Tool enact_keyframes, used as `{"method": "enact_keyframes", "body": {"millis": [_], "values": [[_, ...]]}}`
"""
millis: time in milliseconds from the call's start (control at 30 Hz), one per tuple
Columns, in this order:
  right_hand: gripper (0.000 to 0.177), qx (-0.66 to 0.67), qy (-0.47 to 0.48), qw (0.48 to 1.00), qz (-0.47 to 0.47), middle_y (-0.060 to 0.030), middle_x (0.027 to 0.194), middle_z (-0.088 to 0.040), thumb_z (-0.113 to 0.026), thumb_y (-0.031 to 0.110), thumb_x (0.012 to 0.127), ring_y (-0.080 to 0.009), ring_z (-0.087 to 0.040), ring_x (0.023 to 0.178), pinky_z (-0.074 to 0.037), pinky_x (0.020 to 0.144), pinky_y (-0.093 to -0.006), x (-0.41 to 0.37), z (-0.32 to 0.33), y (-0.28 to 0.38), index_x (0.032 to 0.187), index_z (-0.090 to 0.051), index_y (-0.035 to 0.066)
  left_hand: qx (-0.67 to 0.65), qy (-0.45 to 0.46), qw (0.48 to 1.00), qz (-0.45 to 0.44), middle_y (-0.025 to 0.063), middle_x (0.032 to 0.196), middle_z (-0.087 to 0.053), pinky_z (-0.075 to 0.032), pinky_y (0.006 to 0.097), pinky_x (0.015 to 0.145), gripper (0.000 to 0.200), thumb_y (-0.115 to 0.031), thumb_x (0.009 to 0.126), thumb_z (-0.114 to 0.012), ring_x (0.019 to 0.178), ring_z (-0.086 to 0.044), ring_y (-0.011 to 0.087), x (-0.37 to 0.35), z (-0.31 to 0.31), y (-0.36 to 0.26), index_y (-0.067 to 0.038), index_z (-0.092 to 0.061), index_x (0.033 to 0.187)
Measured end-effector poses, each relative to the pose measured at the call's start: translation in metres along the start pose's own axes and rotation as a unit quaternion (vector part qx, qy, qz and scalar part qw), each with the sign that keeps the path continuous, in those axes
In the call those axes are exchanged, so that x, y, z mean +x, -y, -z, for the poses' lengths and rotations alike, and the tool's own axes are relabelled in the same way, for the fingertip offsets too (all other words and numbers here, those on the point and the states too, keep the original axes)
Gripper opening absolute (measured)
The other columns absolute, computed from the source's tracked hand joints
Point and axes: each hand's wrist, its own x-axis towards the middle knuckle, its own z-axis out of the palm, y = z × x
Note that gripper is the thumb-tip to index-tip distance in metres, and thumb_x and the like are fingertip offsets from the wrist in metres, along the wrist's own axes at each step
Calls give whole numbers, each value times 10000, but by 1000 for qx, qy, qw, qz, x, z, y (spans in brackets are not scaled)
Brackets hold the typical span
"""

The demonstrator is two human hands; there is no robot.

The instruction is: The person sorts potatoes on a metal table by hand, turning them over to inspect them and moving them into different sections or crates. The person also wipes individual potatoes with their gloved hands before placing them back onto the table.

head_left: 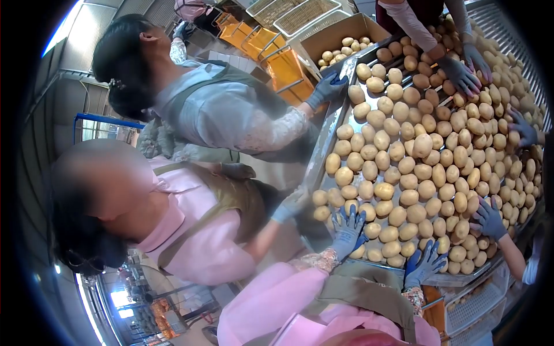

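Round, pale-brown potatoes (423,145) cover a metal sorting table (330,135) in front of me. My left hand (348,232), in a grey-blue work glove, rests with spread fingers on the potatoes near the close left corner. Farther right along the near edge, my right hand (426,265) wears a similar glove. Its fingers are apart and touch potatoes at their tips. Neither hand grips a potato. Both forearms have flowered cuffs below pink sleeves.
Co-workers stand at left and around the table; their gloved hands (460,78) reach over the potatoes at the top and right. A cardboard box (340,36) with potatoes stands beyond the far corner. Orange crates (283,63) are at the top, plastic crates (474,317) at lower right.
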Motion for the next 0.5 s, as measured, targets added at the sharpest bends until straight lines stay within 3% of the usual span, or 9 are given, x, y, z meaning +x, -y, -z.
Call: {"method": "enact_keyframes", "body": {"millis": [200,300,367,500], "values": [[584,-5,-8,1000,13,-62,1553,-265,-509,361,911,-452,-75,1434,-79,1132,-593,0,1,0,1448,-390,164,-9,-62,998,-16,264,1542,-104,-58,743,1033,900,-605,814,-542,1377,-105,552,-2,-4,1,-130,-222,1508],[585,-12,18,1000,-2,-68,1553,-263,-522,357,906,-460,-77,1432,-80,1130,-598,0,-1,0,1440,-397,153,-14,-59,998,-15,265,1539,-111,-61,736,1039,894,-599,816,-543,1375,-109,551,-2,-4,1,-132,-224,1509],[585,-4,-52,998,33,-72,1556,-257,-531,356,902,-468,-69,1430,-77,1129,-600,-1,-8,-4,1433,-405,146,-20,-48,999,-12,266,1538,-114,-62,732,1043,892,-594,817,-544,1375,-107,551,-2,0,1,-130,-225,1508],[576,-4,-26,999,21,-74,1555,-258,-525,355,909,-475,-68,1426,-77,1128,-603,-1,-5,-3,1431,-406,144,-8,-59,998,-15,267,1535,-120,-58,721,1051,887,-585,820,-545,1375,-104,551,-3,-2,1,-125,-226,1508]]}}
